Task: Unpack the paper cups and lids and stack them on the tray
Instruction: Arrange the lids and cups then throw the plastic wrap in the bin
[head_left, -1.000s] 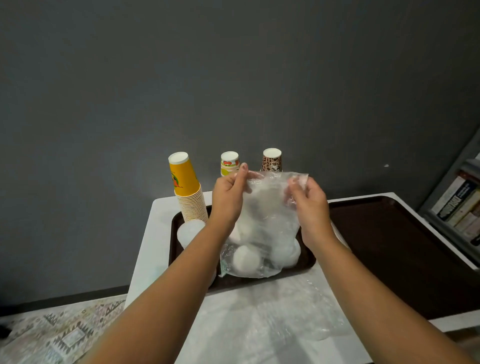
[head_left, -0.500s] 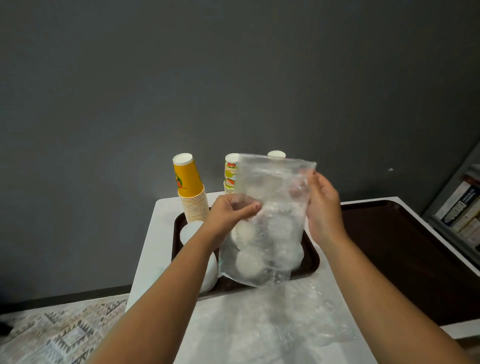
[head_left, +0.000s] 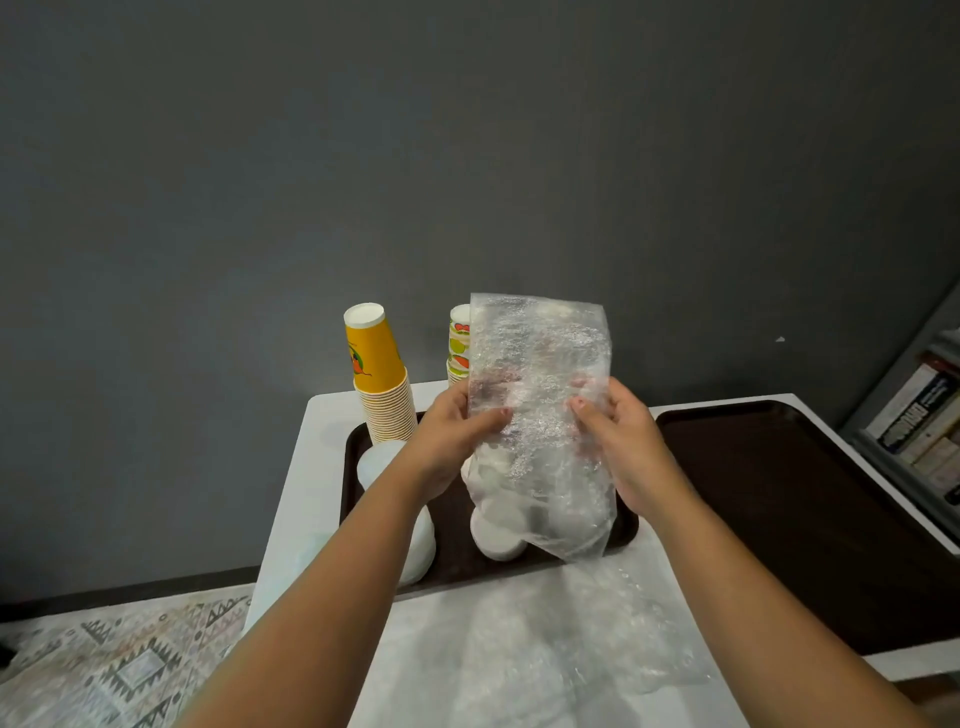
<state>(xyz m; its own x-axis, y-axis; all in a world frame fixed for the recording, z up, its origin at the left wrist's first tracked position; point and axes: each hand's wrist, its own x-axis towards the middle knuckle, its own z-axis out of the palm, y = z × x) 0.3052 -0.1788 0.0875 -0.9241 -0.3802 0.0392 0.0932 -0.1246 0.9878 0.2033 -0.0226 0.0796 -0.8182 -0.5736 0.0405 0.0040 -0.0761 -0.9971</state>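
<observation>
- We hold a clear bag (head_left: 540, 415) upright over the near tray (head_left: 358, 441), gripping it from both sides at mid-height.
- Our left hand (head_left: 452, 436) clamps the bag's left edge, thumb in front and fingers (head_left: 457, 402) curled behind the plastic.
- Our right hand (head_left: 623, 441) clamps the right edge the same way, thumb pressed on the front face.
- White lids (head_left: 498, 530) sit bunched in the lower part of the bag; the lowest ones hang at its bottom, just above the tray floor. We cannot tell whether the bag's bottom touches the tray.
- The bag's top edge stands flat and free above our hands, partly covering the cups behind it.
- A stack of yellow cups (head_left: 379, 379), upside down, stands on the tray's far left corner.
- A second stack, the fruit cups (head_left: 458, 343), stands beside it to the right, half hidden by the bag.
- A row of white lids, the loose lids (head_left: 379, 462), lies on the tray's left side, partly under our left forearm.
- A crumpled wrapper (head_left: 571, 639) lies on the white desk (head_left: 322, 467) in front of the tray.
- A second tray (head_left: 779, 493), dark brown, sits on the desk to the right, just beside the first.
- Books (head_left: 919, 415) stand on a shelf at the far right; a patterned rug (head_left: 119, 665) covers the floor at lower left.
</observation>
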